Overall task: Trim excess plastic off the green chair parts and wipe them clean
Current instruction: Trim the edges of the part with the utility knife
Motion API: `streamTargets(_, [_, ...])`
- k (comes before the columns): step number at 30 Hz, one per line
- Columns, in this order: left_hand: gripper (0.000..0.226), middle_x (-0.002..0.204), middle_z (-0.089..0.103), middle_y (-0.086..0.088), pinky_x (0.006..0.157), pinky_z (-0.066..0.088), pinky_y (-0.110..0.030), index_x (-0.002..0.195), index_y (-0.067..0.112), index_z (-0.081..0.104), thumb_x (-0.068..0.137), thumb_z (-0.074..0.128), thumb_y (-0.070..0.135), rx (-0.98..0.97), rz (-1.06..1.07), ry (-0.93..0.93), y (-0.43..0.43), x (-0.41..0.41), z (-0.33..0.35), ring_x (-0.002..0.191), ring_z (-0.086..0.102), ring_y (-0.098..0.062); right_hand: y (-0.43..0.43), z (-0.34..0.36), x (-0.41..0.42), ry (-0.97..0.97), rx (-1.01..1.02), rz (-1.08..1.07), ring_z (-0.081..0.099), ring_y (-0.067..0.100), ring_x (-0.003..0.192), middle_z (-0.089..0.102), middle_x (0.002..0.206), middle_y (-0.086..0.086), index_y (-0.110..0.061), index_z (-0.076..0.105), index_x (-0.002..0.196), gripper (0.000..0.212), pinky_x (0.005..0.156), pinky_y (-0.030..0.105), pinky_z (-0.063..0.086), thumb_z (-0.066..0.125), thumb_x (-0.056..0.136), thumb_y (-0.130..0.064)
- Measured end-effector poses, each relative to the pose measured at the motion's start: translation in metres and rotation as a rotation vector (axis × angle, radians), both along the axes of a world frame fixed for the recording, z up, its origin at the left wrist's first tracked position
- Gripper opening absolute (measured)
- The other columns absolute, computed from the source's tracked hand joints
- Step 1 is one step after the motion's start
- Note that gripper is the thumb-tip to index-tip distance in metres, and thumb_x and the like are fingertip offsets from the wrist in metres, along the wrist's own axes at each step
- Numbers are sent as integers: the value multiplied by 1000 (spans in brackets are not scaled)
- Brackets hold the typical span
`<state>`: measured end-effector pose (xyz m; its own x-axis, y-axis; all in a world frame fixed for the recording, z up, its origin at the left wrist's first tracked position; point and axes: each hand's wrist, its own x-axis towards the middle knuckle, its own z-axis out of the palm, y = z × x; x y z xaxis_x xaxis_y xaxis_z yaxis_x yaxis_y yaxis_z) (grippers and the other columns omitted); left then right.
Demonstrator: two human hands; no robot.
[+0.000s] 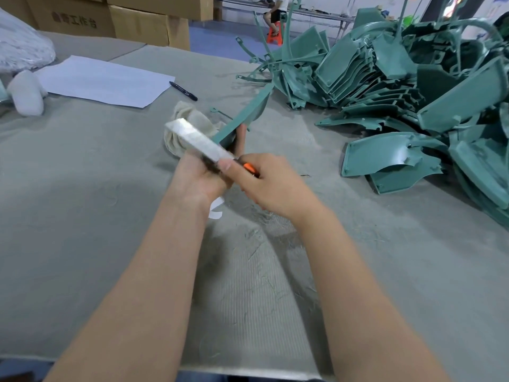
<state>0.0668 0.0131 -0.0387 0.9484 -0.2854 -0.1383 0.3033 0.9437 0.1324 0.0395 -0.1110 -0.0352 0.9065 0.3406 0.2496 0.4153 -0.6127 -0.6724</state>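
Note:
My left hand (201, 177) grips a green chair part (248, 111) above the table; the part slants up and away to the right, and one long edge of it (195, 139) shines pale in the light. My right hand (271, 183) grips an orange-handled knife (250, 169), thumb pressed near the part's lower end. The blade itself is hidden between my hands. A beige cloth (192, 119) lies crumpled on the table just behind the part. A large heap of green chair parts (413, 86) fills the right side of the table.
The grey felt table cover (82, 188) shows thin green shavings near its front edge. A white paper sheet (107, 81) and a black pen (183, 91) lie at the back left, beside a white bundle (26, 92). Cardboard boxes (137, 20) stand behind. A seated person (276, 9) is far off.

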Motion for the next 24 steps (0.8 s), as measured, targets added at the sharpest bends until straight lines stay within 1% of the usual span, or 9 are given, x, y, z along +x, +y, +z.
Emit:
streamTargets(1, [26, 91, 68, -23, 82, 54, -30, 83, -11, 69, 79, 54, 10, 10, 8, -25, -1, -2, 1, 87, 66, -33, 2, 1, -2, 1, -29, 33, 44, 0, 43, 39, 59, -14, -44, 58, 59, 39, 50, 13, 35, 50, 96, -49])
streamTargets(2, [26, 91, 68, -23, 83, 53, -27, 81, -12, 69, 75, 54, 8, 15, 10, -30, -1, -2, 2, 86, 66, -33, 2, 2, -2, 5, -25, 38, 45, 0, 43, 38, 59, -14, -48, 58, 58, 40, 50, 12, 35, 50, 96, -48])
streamTargets(4, [26, 96, 66, -26, 86, 52, -19, 88, -14, 66, 72, 54, 3, 4, 2, 22, 0, -1, 4, 83, 65, -33, -3, 4, -1, -4, 86, -14, 40, 5, 44, 44, 55, -2, -22, 62, 66, 41, 49, 29, 40, 51, 96, -47])
streamTargets(5, [23, 95, 65, -25, 79, 54, -16, 90, -14, 64, 75, 53, 1, 6, -7, 51, 0, -1, 5, 80, 65, -32, -7, 5, -1, -29, 145, -71, 41, 10, 46, 45, 55, 2, -11, 59, 68, 46, 49, 36, 40, 51, 96, -47])
streamTargets(7, [22, 91, 66, -23, 49, 52, -13, 93, -12, 63, 78, 53, 0, 4, -45, 73, 0, -2, 7, 75, 67, -30, -16, 7, 3, -81, 221, -208, 42, 17, 48, 46, 56, 6, 2, 54, 72, 57, 48, 43, 43, 48, 96, -50])
streamTargets(9, [27, 96, 67, -24, 40, 48, -14, 99, -11, 62, 75, 53, -3, -13, -78, 71, -1, -5, 8, 77, 69, -32, -22, 6, 6, -113, 236, -315, 45, 21, 51, 49, 59, 11, 5, 52, 75, 63, 51, 46, 47, 45, 96, -54])
streamTargets(14, [28, 99, 67, -24, 40, 47, -13, 102, -10, 61, 76, 52, -2, -17, -96, 77, -2, -7, 10, 80, 69, -30, -25, 3, 9, -109, 219, -350, 48, 30, 52, 54, 63, 23, 5, 50, 76, 66, 55, 49, 49, 44, 95, -58])
streamTargets(19, [37, 108, 65, -19, 39, 46, -12, 114, -3, 59, 79, 50, -1, -49, -96, 61, -4, -7, 8, 82, 68, -30, -24, 4, 8, -73, 243, -302, 44, 23, 50, 46, 57, 11, 5, 48, 73, 65, 51, 47, 47, 43, 96, -56])
streamTargets(24, [31, 92, 62, -21, 39, 47, -14, 101, -9, 62, 72, 52, -3, -26, -58, 71, -6, -8, 11, 79, 62, -22, -13, 3, 5, -48, 174, -200, 41, 18, 46, 45, 55, 6, 3, 51, 71, 60, 48, 39, 41, 48, 95, -52])
